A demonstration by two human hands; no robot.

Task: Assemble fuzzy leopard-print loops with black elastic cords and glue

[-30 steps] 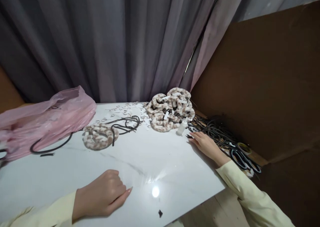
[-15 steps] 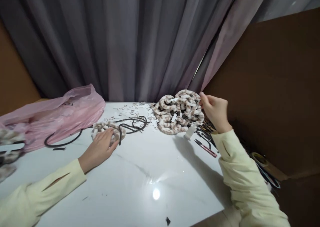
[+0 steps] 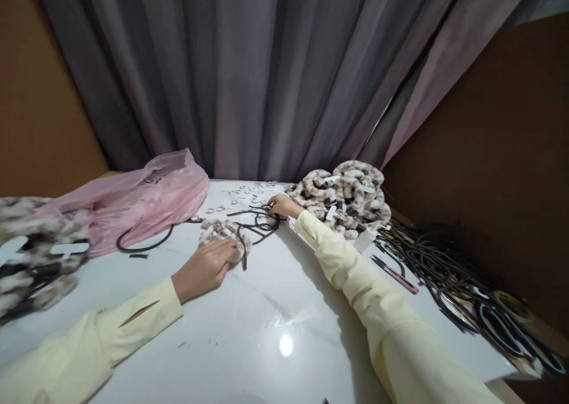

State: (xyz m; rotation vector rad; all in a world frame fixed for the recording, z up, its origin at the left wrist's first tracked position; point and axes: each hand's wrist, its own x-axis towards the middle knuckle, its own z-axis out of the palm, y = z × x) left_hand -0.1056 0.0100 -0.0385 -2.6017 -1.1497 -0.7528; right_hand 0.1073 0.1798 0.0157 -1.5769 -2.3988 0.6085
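Near the middle of the white table, my left hand (image 3: 205, 269) grips the near edge of a fluffy white-and-brown plush piece (image 3: 221, 228), which it partly hides. A loose black cord end lies over the piece's right side. My right hand (image 3: 285, 206) reaches further back, its fingers closed at the loose black cords (image 3: 262, 233). How much cord lies between those fingertips is hard to see. Just right of this hand is a pile of fluffy mottled rings (image 3: 362, 182) with white tags.
A pink plastic bag (image 3: 146, 199) lies back left, beside more tagged fluffy pieces (image 3: 48, 232). Small clear rings (image 3: 240, 195) are scattered at the back. On the right are a small white bottle (image 3: 365, 239), pink-handled snips (image 3: 402, 281), a heap of black cords (image 3: 438, 262) and a tape roll (image 3: 513, 304).
My right hand has moved left from beside the fluffy pile to the black cords. My left hand stays at the plush piece, its fingers now more curled. The view has turned slightly right.
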